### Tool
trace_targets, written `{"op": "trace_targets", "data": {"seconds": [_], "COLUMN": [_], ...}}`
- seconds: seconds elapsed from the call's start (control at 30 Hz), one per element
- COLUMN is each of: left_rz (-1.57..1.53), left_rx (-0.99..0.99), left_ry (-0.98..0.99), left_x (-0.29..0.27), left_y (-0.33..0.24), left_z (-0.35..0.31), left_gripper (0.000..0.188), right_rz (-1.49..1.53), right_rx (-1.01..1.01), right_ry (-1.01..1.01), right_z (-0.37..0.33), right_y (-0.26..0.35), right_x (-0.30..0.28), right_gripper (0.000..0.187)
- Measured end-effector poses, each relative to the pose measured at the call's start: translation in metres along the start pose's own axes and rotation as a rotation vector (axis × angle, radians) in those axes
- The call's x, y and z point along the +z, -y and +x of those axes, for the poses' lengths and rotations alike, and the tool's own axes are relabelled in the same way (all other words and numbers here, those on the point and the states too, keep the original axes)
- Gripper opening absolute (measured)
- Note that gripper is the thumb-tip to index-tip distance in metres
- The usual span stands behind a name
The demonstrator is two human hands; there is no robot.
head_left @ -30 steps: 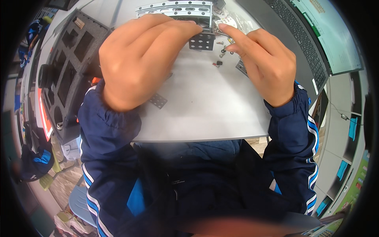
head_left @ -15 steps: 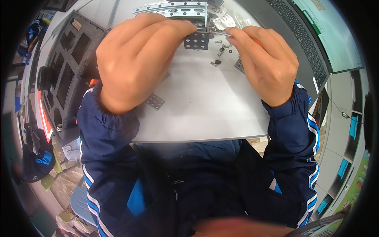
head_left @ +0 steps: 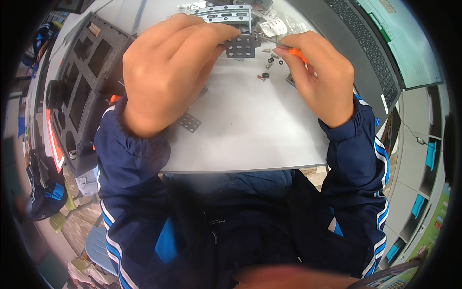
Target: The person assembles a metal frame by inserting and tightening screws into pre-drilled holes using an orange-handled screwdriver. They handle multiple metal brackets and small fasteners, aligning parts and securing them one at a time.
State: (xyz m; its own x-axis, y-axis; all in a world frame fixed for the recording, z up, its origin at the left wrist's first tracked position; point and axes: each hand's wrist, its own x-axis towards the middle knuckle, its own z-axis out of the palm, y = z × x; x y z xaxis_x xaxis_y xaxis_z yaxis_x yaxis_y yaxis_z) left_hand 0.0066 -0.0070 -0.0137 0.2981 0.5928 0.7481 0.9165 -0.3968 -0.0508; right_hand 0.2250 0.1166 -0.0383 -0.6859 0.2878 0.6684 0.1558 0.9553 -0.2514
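Frame [head_left: 226, 19] judged part-assembled at the table's [head_left: 250, 125] far side: left hand [head_left: 166, 77] curled at it, hold hidden and unverifiable; right hand [head_left: 322, 72] pinched closed on a screwdriver [head_left: 298, 54] angled toward it; at least 3 screws [head_left: 269, 66] unfitted.

Head view: left fisheye of a head-worn pair, upright, facing down
Close range: left hand [head_left: 166, 79] and right hand [head_left: 320, 74] loom large in upper half; wearer's torso [head_left: 240, 241] fills lower middle; desk [head_left: 250, 135] central, near edge just below mid-frame; laptop [head_left: 356, 31] and foam-lined case [head_left: 90, 72] bend toward right and left rims
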Motion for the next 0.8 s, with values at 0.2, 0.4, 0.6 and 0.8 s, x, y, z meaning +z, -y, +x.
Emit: {"op": "trace_targets", "data": {"seconds": [0.2,0.4,0.6,0.8], "left_rz": [-0.041,0.002,-0.010,-0.019], "left_rx": [-0.021,-0.107,-0.175,-0.223], "left_ry": [0.032,0.049,0.073,0.019], "left_x": [0.001,0.000,-0.001,0.000], "left_y": [-0.003,-0.003,-0.002,-0.004], "left_z": [-0.001,-0.003,-0.002,-0.003], "left_gripper": [0.038,0.036,0.035,0.037], "right_rz": [-0.070,0.098,0.357,0.645], "right_rx": [-0.025,0.098,0.304,0.461], "right_ry": [0.021,0.044,0.036,0.076], "right_z": [0.004,0.005,0.001,-0.002], "right_y": [0.003,0.003,-0.006,-0.006], "right_x": [-0.002,-0.005,-0.002,0.002], "right_gripper": [0.012,0.017,0.014,0.015]}}
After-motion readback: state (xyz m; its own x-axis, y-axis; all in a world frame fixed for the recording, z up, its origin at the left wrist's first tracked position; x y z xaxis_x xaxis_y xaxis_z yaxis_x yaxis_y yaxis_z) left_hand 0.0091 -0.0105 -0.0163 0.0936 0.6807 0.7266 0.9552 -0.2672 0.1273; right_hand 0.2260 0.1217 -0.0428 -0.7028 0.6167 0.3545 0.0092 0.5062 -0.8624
